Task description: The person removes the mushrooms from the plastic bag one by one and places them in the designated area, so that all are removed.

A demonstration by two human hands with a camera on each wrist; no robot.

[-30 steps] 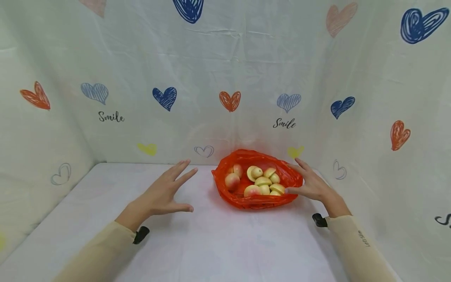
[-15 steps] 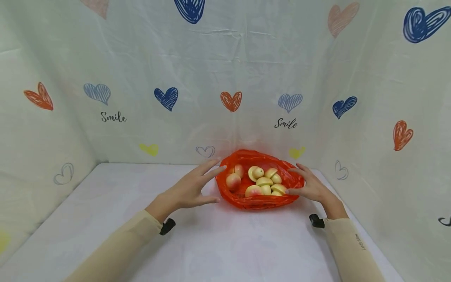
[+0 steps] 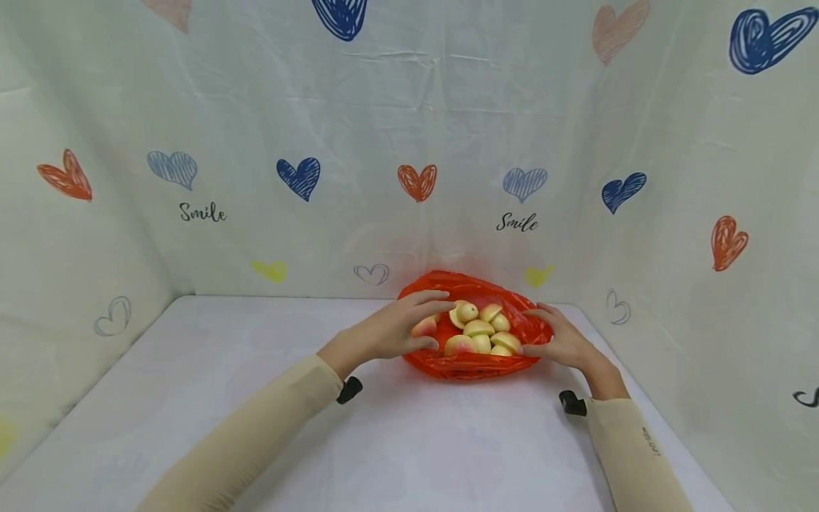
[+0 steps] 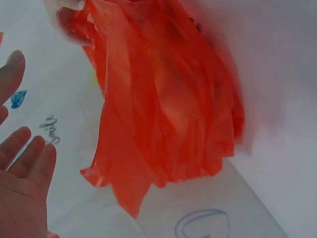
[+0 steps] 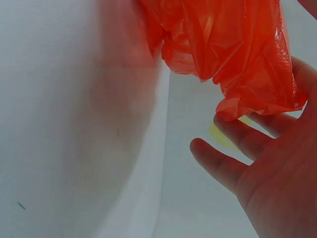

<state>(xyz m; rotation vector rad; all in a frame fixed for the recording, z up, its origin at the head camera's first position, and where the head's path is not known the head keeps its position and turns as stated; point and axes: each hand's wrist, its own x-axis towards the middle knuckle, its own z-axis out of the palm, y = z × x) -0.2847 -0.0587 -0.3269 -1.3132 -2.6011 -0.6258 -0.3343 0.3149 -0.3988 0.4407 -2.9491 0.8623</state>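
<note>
Toward the back of the table, a red plastic bag (image 3: 470,366) lies with its mouth facing me. Inside are several pale yellow mushrooms (image 3: 478,328), some with a pink blush. My left hand (image 3: 397,328) is at the bag's left side, fingers extended and thumb apart, covering part of the rim and a pinkish round piece (image 3: 425,326). In the left wrist view a gap shows between its fingers and the bag. At the right rim is my right hand (image 3: 566,343), fingers spread and thumb near the mushrooms. Its fingertips (image 5: 225,124) meet or nearly meet the bag.
A white cloth covers the table (image 3: 409,441). Behind it and at both sides hang pale curtains (image 3: 358,114) printed with hearts and the word Smile. Each cuff carries a small black wrist camera (image 3: 349,390).
My left hand has moved right and slightly forward, from beside the bag to over its left rim. The right hand has barely shifted. The bag and mushrooms look unchanged.
</note>
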